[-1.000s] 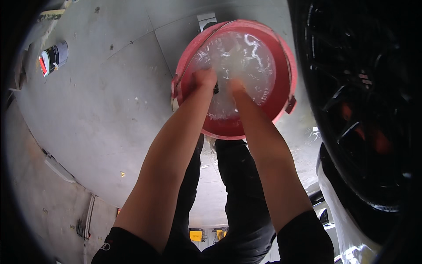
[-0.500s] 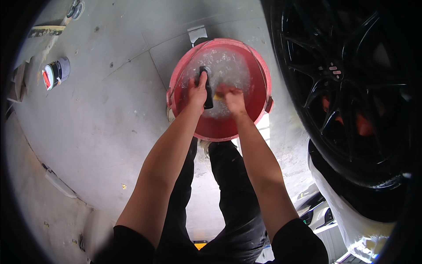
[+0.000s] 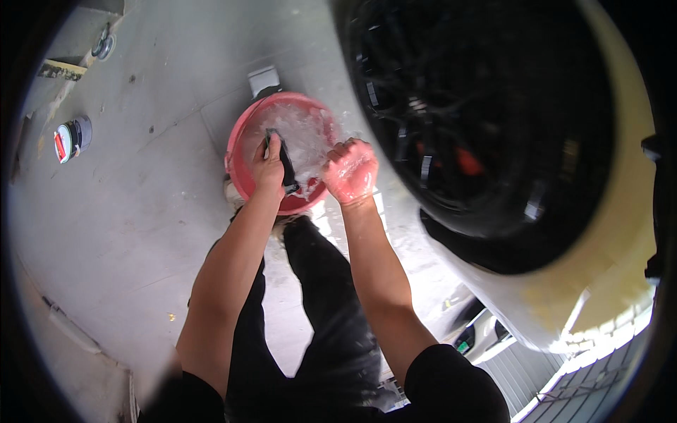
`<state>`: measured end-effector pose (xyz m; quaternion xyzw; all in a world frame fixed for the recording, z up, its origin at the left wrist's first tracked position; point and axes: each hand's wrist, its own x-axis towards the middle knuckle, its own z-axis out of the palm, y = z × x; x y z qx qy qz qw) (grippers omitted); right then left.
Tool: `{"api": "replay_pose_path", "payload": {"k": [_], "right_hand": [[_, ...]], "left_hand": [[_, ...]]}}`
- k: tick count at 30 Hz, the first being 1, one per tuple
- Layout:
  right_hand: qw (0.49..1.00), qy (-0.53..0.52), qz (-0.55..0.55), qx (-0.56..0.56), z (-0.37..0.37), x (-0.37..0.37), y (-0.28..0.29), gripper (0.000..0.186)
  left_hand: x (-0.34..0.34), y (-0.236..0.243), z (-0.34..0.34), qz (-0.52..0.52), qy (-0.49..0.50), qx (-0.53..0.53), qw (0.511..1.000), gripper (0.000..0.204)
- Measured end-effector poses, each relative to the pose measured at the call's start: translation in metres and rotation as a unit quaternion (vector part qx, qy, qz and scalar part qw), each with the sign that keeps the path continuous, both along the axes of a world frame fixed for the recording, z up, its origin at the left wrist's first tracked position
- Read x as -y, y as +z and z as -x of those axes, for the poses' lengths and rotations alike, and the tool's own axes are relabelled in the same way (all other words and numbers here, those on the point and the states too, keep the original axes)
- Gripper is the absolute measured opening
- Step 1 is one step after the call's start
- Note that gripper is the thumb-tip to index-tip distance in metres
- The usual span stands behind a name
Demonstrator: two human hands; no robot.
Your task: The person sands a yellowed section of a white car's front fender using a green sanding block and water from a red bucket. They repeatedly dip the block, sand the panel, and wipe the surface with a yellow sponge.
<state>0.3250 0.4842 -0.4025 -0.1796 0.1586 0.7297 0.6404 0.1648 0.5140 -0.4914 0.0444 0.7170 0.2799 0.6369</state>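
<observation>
A round pink-red bucket stands on the floor in front of my feet, with churned, splashing water in it. My left hand is closed round a long black block, held tilted over the left part of the bucket. What kind of block it is I cannot make out. At the bucket's right rim my right hand is raised, wet and dripping, with its fingers curled in. Whatever those fingers hold, if anything, is hidden.
A large black spoked wheel with a black tyre rises close on the right, beside a pale covered car body. A small tub with a red mark stands on the floor at far left. Beyond the bucket lies a white flat piece.
My right hand has come up out of the water toward the wheel, splashing. My left hand still holds the black block. The view has shifted, so the wheel fills more of it.
</observation>
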Motion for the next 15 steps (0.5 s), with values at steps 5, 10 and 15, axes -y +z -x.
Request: {"api": "replay_pose_path", "payload": {"k": [5,10,15], "right_hand": [[0.953,0.091,-0.080,0.278,-0.082,-0.067,0.287,0.042],[0.407,0.135,-0.039,0.903,-0.138,-0.121,0.508,0.036],[-0.266,0.098,-0.265,0.922,-0.220,-0.142,0.629,0.036]], "left_hand": [[-0.049,0.236,-0.121,-0.248,0.032,0.117,0.961,0.060],[-0.092,0.381,-0.248,-0.520,0.046,0.053,0.852,0.055],[-0.069,0.418,-0.276,-0.548,0.113,0.041,0.828,0.057]]}}
